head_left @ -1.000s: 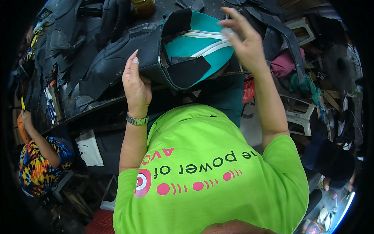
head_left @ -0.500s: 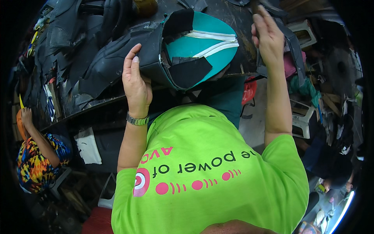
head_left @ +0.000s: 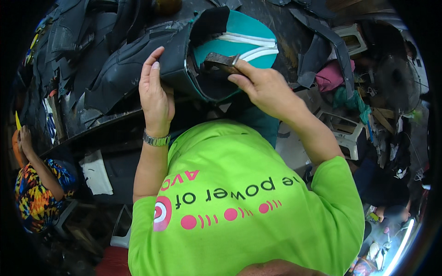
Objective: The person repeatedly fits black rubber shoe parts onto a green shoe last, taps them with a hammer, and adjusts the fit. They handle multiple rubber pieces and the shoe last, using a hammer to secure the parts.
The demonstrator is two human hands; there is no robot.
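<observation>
A black bag shell [head_left: 182, 60] with a teal lining and white stripes [head_left: 248, 39] lies on the dark worktable in front of me. My left hand [head_left: 155, 94] grips its left wall, fingers up along the black edge. My right hand [head_left: 262, 85] pinches a small dark, worn flat tool [head_left: 220, 60] and holds it inside the bag's opening against the teal lining. I wear a bright green shirt, and a metal watch [head_left: 155, 139] sits on my left wrist.
Several black bag panels and straps [head_left: 99, 55] are heaped over the table's left and back. A person in a multicoloured shirt [head_left: 34, 193] sits at lower left. White plastic stools [head_left: 347, 133] and pink and teal cloth [head_left: 334, 76] crowd the right side.
My right hand came down from the right of the bag and now holds a dark tool inside the opening. My left hand stayed on the bag's left wall.
</observation>
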